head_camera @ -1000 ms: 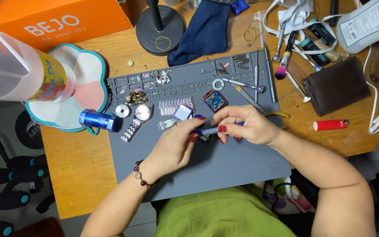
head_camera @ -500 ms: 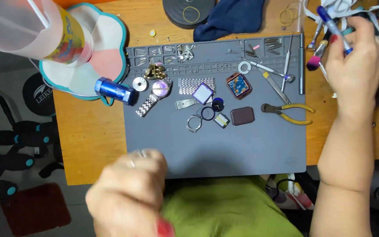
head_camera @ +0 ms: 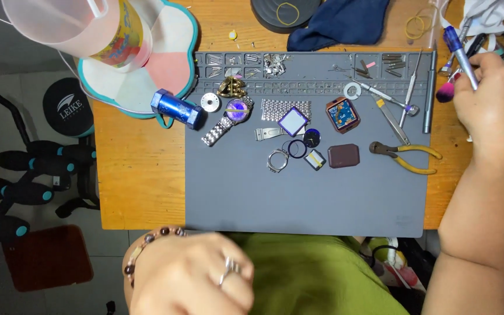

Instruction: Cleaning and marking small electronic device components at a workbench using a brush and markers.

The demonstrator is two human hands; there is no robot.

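My right hand [head_camera: 491, 99] is at the table's far right edge, closed around a blue pen-shaped tool [head_camera: 457, 46] that points up and left, next to a pile of brushes and tools. My left hand [head_camera: 191, 277], with a ring and a bead bracelet, hangs off the table's front edge over my green lap with its fingers curled; I see nothing in it. Between them, a grey work mat [head_camera: 298, 198] carries watch parts: a wristwatch on a metal band [head_camera: 235, 112], a square purple bezel [head_camera: 293, 121], an opened square case [head_camera: 342, 115] and a brown square cover [head_camera: 343, 156].
Yellow-handled pliers [head_camera: 409, 154], tweezers and a white ring [head_camera: 352, 90] lie on the mat's right side. A blue cylinder [head_camera: 176, 109] rests at the mat's left edge beside a clear plastic jug [head_camera: 97, 26]. A dark blue cloth [head_camera: 339, 23] lies behind. A chair base [head_camera: 24, 175] stands left of the table.
Both hands have left the middle of the mat. My right hand went up to the far right with the blue tool; my left hand dropped below the table's front edge.
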